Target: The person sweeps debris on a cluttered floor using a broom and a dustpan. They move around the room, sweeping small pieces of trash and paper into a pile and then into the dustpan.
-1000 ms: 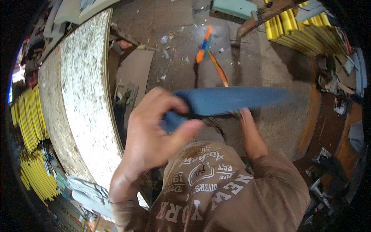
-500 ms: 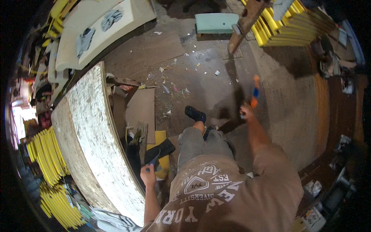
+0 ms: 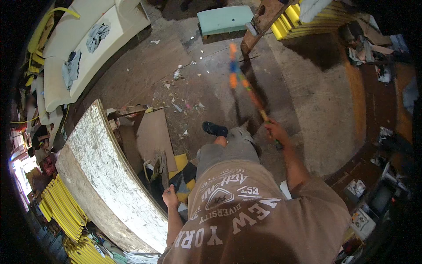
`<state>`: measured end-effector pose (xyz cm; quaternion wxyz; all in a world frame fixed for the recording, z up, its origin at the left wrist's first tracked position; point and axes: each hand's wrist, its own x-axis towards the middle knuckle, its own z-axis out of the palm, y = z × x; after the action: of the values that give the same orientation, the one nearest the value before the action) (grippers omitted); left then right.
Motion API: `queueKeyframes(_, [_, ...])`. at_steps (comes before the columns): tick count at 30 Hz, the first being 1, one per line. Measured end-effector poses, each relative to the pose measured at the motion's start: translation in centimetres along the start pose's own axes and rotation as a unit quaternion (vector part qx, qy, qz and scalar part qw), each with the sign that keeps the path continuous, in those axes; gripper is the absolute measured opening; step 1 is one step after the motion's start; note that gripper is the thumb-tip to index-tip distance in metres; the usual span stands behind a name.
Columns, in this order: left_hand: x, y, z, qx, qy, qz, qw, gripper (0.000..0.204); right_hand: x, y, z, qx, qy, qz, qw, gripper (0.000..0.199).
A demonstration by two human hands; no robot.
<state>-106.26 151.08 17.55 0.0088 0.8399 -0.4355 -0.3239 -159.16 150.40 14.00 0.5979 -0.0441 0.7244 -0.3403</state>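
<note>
My right hand point(image 3: 276, 131) is wrapped round the handle of a mallet point(image 3: 252, 94) at the right of my legs. The mallet's head has orange ends and a blue middle and is raised up and away from me, slightly blurred. My left hand point(image 3: 170, 197) is closed low beside the curved white-topped panel point(image 3: 110, 163); what its fingers hold is too small to make out. Just beyond it are a weathered piece of wood point(image 3: 164, 169) and yellow and dark scraps point(image 3: 182, 178).
A cream sofa point(image 3: 94, 48) with grey cloths stands at the far left. A mint padded bench point(image 3: 224, 21) is ahead, beside a wooden post point(image 3: 259, 26). Yellow stacks point(image 3: 63, 207) stand left, more far right. Scraps litter the floor. Another person point(image 3: 41, 136) is at far left.
The mallet has swung up and to the left, and my right hand has shifted slightly left. The whole view has turned a little. The bluish piece at my left fingers no longer shows clearly.
</note>
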Motion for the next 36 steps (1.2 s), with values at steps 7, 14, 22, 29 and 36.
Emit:
queueKeyframes(7, [2.6, 0.3, -1.7, 0.031, -0.013, 0.014, 0.999, 0.038, 15.1, -2.8, -5.9, -0.428, 0.171, 0.021, 0.887, 0.034])
queueKeyframes(14, [3.9, 1.0, -4.2, 0.048, 0.018, 0.011, 0.999, 0.041, 17.7, -7.9, 3.5, -0.494, -0.03, -0.002, 0.869, 0.037])
queueKeyframes(22, [4.5, 2.3, -2.0, 0.036, -0.032, 0.017, 0.999, 0.04, 3.1, -3.5, -4.5, -0.462, 0.155, -0.056, 0.871, 0.034])
queueKeyframes(29, [4.7, 6.5, -2.8, 0.019, 0.002, -0.007, 1.0, 0.038, 23.3, -5.1, -8.5, -0.586, 0.087, 0.014, 0.806, 0.026])
queueKeyframes(36, [2.2, 9.8, -1.9, 0.015, 0.022, -0.042, 0.999, 0.038, 15.9, -14.7, 2.4, -0.481, -0.061, 0.015, 0.875, 0.035])
